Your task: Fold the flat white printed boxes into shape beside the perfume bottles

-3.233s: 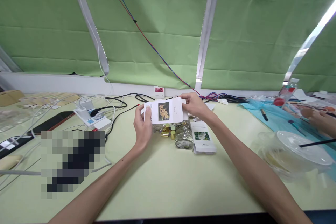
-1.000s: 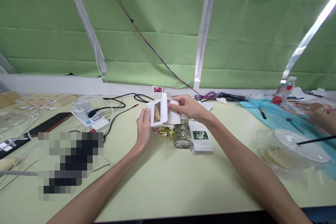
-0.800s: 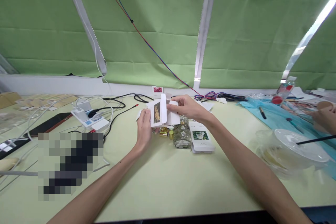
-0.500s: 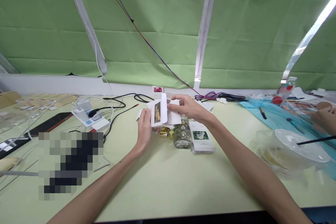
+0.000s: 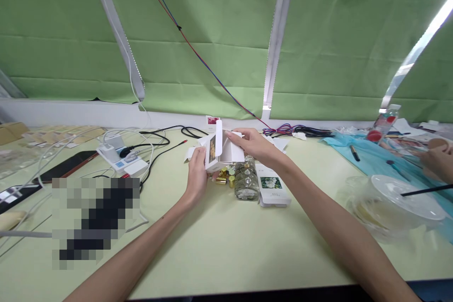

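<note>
Head view: our left hand (image 5: 197, 172) is holding a white box (image 5: 213, 165), its fingers closing around the left side and the thumb lying along it, so the grip is showing as closed on the card. The box is standing open toward the right, an end flap (image 5: 218, 139) sticking up and a flower picture facing us at a slant. Our right hand (image 5: 253, 144) is reaching to that open end, fingers bending inward and thumb pointing at the opening; whether they are pinching a flap or only touching it we cannot tell. The box is sitting between our two hands, near the middle of the table (image 5: 226, 240). Just on our side of it, gold caps (image 5: 222, 180) are lying in a small cluster, and beside them clear bottles (image 5: 247, 181) are lining up in a row. A second white box (image 5: 275, 191), bearing a white flower, is lying just right of the bottles. Farther left, a power strip (image 5: 116, 158) is sitting among cables; on the right, a lidded clear container (image 5: 406, 198) is standing near a blue sheet (image 5: 385, 163), where another person's hand (image 5: 439, 160) is showing at the edge
</note>
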